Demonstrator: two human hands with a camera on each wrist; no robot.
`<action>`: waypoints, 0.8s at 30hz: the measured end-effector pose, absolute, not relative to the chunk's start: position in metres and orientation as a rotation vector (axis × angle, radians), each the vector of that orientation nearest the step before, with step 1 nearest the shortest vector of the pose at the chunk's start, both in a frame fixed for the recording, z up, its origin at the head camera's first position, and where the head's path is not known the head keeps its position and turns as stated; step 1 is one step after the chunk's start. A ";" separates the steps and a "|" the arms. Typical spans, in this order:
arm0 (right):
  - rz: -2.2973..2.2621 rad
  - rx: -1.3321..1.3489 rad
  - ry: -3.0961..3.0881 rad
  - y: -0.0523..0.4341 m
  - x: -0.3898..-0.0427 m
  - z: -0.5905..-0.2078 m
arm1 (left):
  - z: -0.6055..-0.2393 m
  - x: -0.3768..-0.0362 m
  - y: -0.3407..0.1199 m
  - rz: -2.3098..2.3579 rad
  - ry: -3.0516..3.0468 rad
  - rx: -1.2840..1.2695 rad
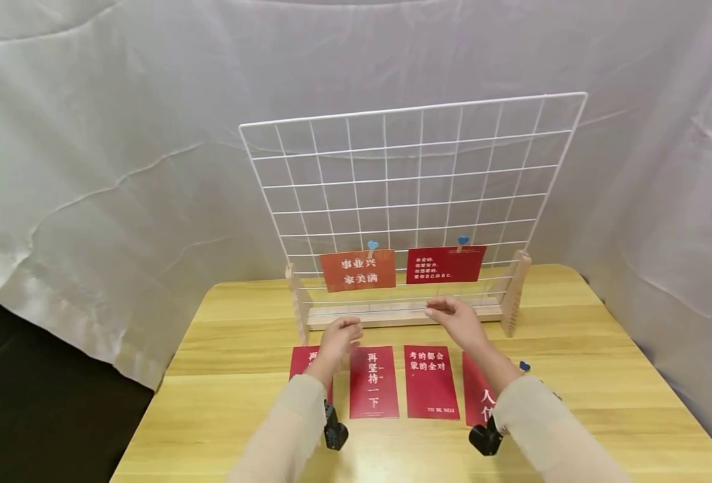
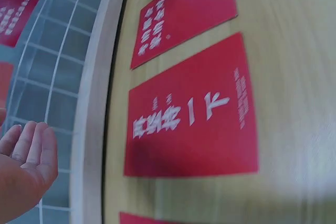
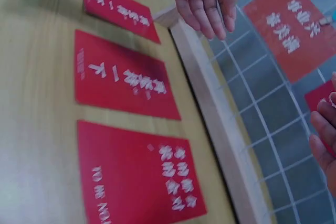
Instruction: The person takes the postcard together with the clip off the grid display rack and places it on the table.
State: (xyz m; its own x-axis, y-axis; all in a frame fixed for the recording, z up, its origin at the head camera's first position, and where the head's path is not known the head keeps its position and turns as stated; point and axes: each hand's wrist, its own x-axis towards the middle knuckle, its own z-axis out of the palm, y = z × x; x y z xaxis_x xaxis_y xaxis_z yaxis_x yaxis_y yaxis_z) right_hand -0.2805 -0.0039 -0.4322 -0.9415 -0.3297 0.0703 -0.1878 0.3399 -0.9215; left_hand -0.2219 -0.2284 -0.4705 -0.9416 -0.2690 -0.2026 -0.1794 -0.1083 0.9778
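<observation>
Two cards already hang low on our white grid panel (image 1: 413, 181), which stands toward the far edge of the tabletop (image 1: 603, 376); four red cards (image 1: 431, 381) lie flat in a row nearer us, with a blue clip (image 1: 524, 366) by the rightmost. Our left hand (image 1: 339, 339) and right hand (image 1: 457, 320) hover between row and panel, fingers relaxed, loosely together, holding nothing. We judge pinching one card by its edge works best.
</observation>
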 end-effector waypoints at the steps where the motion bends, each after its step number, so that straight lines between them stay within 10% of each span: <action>1: -1.671 -0.499 2.457 -0.007 -0.283 -0.430 | -0.468 -0.223 -0.231 -2.229 -2.060 0.512; 24: -1.577 -0.727 2.502 -0.076 -0.316 -0.364 | -0.431 -0.243 -0.286 -2.149 -1.858 0.588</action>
State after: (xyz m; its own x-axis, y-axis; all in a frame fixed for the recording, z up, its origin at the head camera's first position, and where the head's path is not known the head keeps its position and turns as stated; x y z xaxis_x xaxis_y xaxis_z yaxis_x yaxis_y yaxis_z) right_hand -0.3159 -0.0763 -0.3638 -0.8817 -0.4410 0.1677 -0.3414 0.3512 -0.8718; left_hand -0.2433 -0.2859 -0.4313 -0.8902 -0.4322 -0.1438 -0.0798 -0.1627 0.9834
